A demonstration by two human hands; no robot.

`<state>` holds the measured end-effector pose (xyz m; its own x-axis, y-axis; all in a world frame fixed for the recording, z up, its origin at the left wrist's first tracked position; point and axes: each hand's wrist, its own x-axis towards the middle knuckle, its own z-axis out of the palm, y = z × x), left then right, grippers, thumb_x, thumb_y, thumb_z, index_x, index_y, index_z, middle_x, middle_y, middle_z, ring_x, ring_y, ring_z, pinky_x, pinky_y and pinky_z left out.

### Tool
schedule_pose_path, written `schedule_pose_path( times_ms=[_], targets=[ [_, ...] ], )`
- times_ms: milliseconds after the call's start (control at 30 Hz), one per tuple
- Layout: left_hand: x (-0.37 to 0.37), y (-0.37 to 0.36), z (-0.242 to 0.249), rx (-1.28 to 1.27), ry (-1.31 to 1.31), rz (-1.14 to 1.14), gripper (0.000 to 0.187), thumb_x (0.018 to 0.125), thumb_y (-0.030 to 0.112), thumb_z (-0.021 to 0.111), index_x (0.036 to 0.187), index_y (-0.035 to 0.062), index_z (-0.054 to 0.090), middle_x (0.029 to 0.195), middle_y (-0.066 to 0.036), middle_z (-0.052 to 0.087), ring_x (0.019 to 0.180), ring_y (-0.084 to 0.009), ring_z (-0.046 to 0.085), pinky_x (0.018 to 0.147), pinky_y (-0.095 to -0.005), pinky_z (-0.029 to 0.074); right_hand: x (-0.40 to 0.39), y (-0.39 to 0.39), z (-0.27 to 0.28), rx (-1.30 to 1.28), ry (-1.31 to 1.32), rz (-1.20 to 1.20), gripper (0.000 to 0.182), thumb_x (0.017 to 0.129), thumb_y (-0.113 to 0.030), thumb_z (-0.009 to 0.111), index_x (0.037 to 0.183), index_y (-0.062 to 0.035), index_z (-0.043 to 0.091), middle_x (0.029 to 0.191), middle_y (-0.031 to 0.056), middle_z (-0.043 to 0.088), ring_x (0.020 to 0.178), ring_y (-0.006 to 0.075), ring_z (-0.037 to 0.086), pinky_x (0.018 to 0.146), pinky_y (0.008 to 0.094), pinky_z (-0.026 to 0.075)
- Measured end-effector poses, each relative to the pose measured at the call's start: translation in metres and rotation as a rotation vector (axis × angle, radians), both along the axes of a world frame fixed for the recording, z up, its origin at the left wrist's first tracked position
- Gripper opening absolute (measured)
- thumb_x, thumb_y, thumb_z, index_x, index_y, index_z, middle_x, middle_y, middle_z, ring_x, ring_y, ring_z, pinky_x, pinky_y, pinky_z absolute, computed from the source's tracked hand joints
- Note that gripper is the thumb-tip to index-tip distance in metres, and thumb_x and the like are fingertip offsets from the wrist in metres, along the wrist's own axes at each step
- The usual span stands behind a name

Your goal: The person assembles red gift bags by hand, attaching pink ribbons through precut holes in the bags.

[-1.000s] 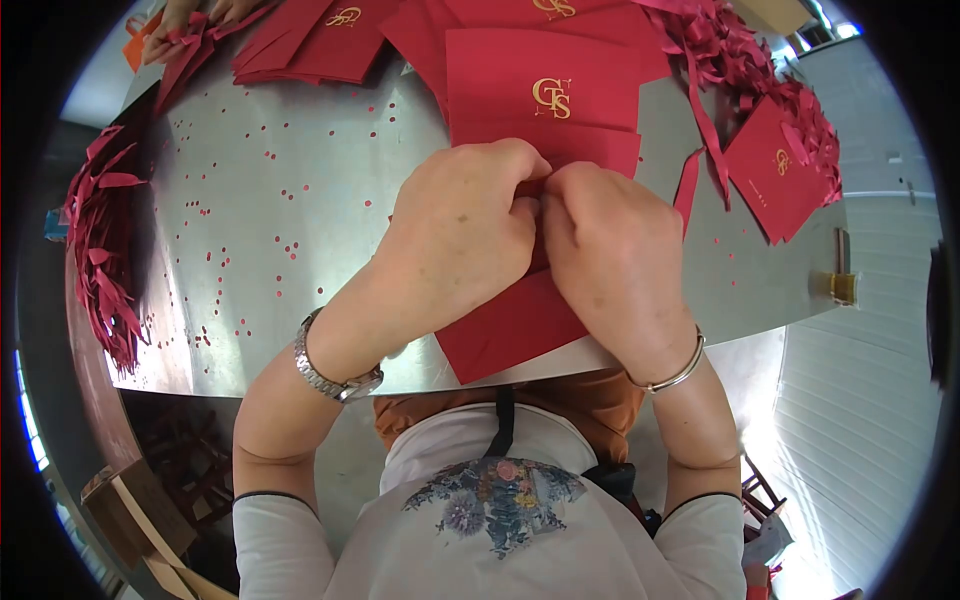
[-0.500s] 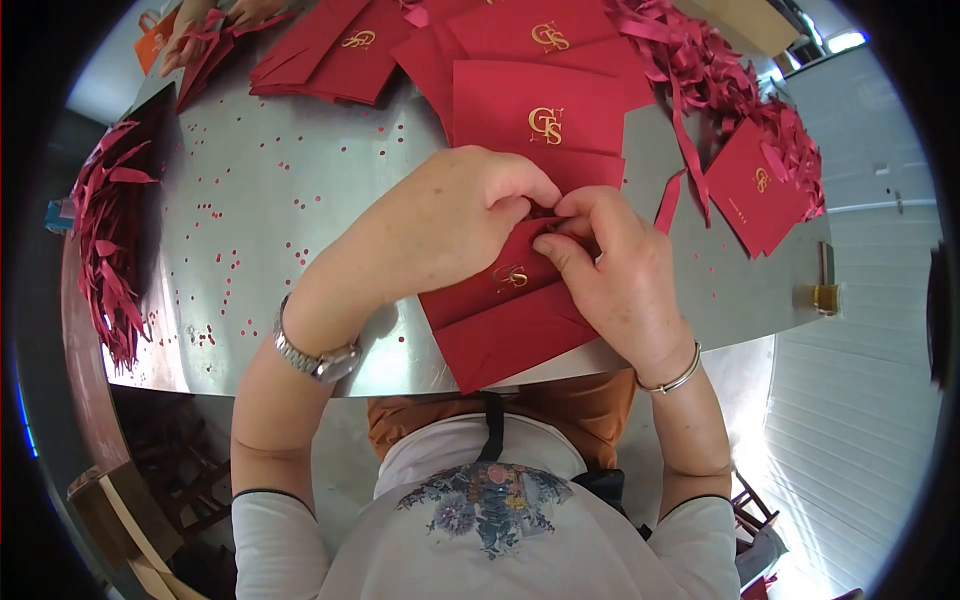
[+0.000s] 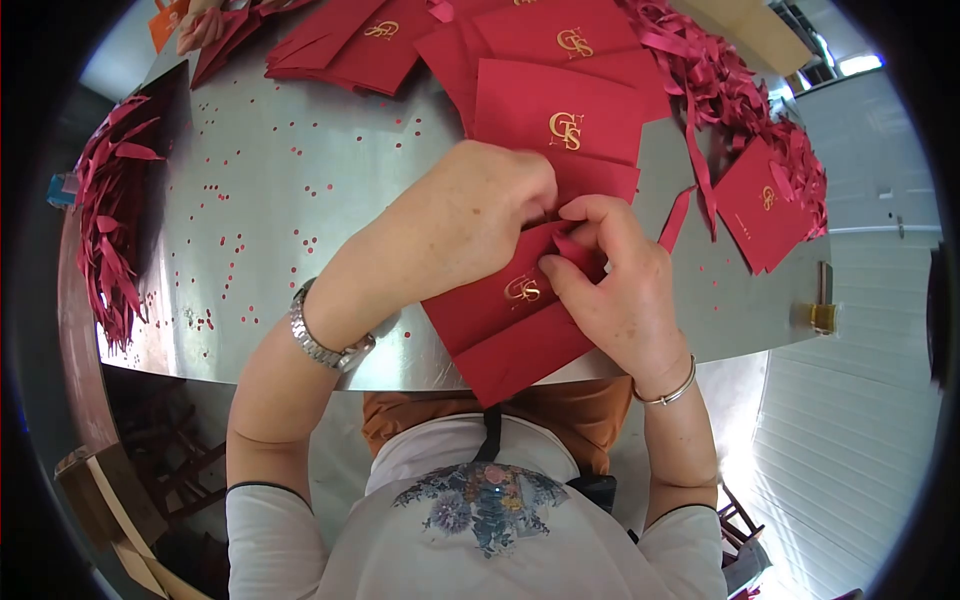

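A flat-folded red paper bag (image 3: 525, 345) with a gold monogram lies tilted at the table's near edge, under both my hands. My right hand (image 3: 628, 290) is closed in a pinch at its top edge, with a short piece of red ribbon (image 3: 572, 246) between thumb and fingers. My left hand (image 3: 480, 205) is curled shut just left of it, over the bag's upper part; its fingertips are turned away, so what they grip is hidden. Just beyond my hands, another red bag (image 3: 540, 105) with the same monogram overlaps several more.
A heap of red ribbons (image 3: 715, 75) lies at the back right, beside a red bag (image 3: 765, 205). More ribbons (image 3: 110, 230) hang over the left edge. Small red paper dots dot the metal table (image 3: 370, 220). Another person's hand (image 3: 203, 28) is at the back left.
My left hand has drawn slightly away from my right hand, and its fingers have curled out of sight. More ribbon shows at my right fingertips. The view has shifted a little.
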<state>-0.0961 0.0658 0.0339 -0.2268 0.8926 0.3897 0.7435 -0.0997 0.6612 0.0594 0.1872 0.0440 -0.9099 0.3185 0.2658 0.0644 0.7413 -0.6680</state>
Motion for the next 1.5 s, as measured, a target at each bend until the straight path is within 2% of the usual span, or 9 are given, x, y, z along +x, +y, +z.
schedule_pose_path(
  times_ms=[133, 233, 433, 600, 900, 1000, 1100, 1300, 1500],
  targets=[
    [-0.022, -0.008, -0.003, -0.025, -0.099, 0.375, 0.006, 0.087, 0.003, 0.059, 0.092, -0.0005, 0.059, 0.074, -0.010, 0.063, 0.060, -0.0194, 0.063, 0.057, -0.0321, 0.049, 0.004, 0.006, -0.005, 0.001, -0.132, -0.046, 0.036, 0.076, -0.008, 0.073, 0.107, -0.0064, 0.056, 0.079, 0.0107, 0.068, 0.074, 0.0306, 0.068, 0.065, 0.0387, 0.054],
    [-0.031, -0.009, 0.000, -0.042, -0.154, 0.650, 0.013, 0.086, 0.004, 0.056, 0.096, 0.0010, 0.064, 0.085, -0.019, 0.066, 0.080, -0.0371, 0.063, 0.072, -0.0414, 0.049, 0.004, 0.011, -0.007, -0.049, -0.135, -0.047, 0.037, 0.077, -0.008, 0.073, 0.109, -0.0063, 0.056, 0.080, 0.0110, 0.068, 0.075, 0.0311, 0.068, 0.066, 0.0393, 0.053],
    [-0.030, -0.023, 0.011, 0.079, 0.015, 0.534, 0.023, 0.087, 0.008, 0.059, 0.109, 0.0024, 0.064, 0.095, -0.017, 0.067, 0.086, -0.0323, 0.064, 0.077, -0.0404, 0.050, 0.010, 0.016, -0.011, -0.102, -0.092, -0.102, 0.035, 0.078, -0.008, 0.072, 0.109, -0.0055, 0.056, 0.081, 0.0116, 0.067, 0.075, 0.0312, 0.068, 0.066, 0.0386, 0.053],
    [0.007, -0.034, 0.013, -0.311, -0.013, 0.188, 0.023, 0.078, 0.009, 0.072, 0.099, 0.0002, 0.066, 0.089, -0.008, 0.062, 0.079, -0.0191, 0.057, 0.069, -0.0315, 0.048, 0.013, 0.017, -0.015, -0.120, -0.042, -0.181, 0.034, 0.079, -0.008, 0.072, 0.109, -0.0055, 0.056, 0.079, 0.0115, 0.066, 0.074, 0.0312, 0.067, 0.066, 0.0383, 0.053],
    [0.012, -0.032, 0.008, -0.340, -0.689, 0.226, 0.018, 0.080, 0.007, 0.069, 0.092, -0.0049, 0.063, 0.078, -0.006, 0.062, 0.075, -0.0120, 0.056, 0.070, -0.0278, 0.047, 0.029, 0.027, 0.001, -0.153, 0.029, -0.163, 0.043, 0.076, -0.008, 0.075, 0.116, -0.0066, 0.058, 0.079, 0.0114, 0.066, 0.071, 0.0292, 0.066, 0.065, 0.0370, 0.052],
    [0.004, -0.035, 0.009, -0.266, -0.625, 0.368, 0.016, 0.081, 0.009, 0.067, 0.090, -0.0033, 0.063, 0.076, -0.001, 0.061, 0.072, -0.0072, 0.054, 0.068, -0.0241, 0.046, 0.058, 0.056, 0.011, -0.197, -0.079, -0.051, 0.048, 0.073, -0.004, 0.078, 0.119, -0.0048, 0.061, 0.073, 0.0028, 0.059, 0.068, 0.0100, 0.057, 0.060, 0.0265, 0.046],
    [-0.005, -0.035, -0.003, -0.184, -0.792, 0.361, 0.015, 0.082, 0.009, 0.067, 0.091, -0.0024, 0.064, 0.079, 0.000, 0.062, 0.074, -0.0066, 0.055, 0.068, -0.0232, 0.046, 0.090, 0.077, 0.011, -0.457, -0.082, -0.043, 0.046, 0.073, 0.001, 0.076, 0.117, -0.0013, 0.062, 0.074, -0.0013, 0.057, 0.070, 0.0056, 0.054, 0.059, 0.0237, 0.042],
    [-0.004, -0.033, -0.009, -0.149, -0.833, 0.392, 0.014, 0.083, 0.007, 0.067, 0.092, -0.0027, 0.064, 0.083, -0.001, 0.063, 0.075, -0.0071, 0.056, 0.068, -0.0227, 0.046, 0.138, 0.083, -0.006, -0.977, 0.295, 0.212, 0.038, 0.076, 0.005, 0.069, 0.113, 0.0036, 0.062, 0.086, 0.0088, 0.062, 0.074, 0.0145, 0.057, 0.065, 0.0239, 0.044],
    [-0.007, -0.034, -0.009, -0.210, -0.883, 0.348, 0.011, 0.084, 0.002, 0.064, 0.095, -0.0005, 0.064, 0.088, -0.001, 0.065, 0.080, -0.0072, 0.058, 0.073, -0.0215, 0.046, 0.133, 0.059, 0.005, -0.890, 0.435, 0.189, 0.029, 0.086, -0.013, 0.071, 0.108, 0.0038, 0.062, 0.098, 0.0141, 0.060, 0.087, 0.0202, 0.058, 0.074, 0.0317, 0.046]
  ],
)
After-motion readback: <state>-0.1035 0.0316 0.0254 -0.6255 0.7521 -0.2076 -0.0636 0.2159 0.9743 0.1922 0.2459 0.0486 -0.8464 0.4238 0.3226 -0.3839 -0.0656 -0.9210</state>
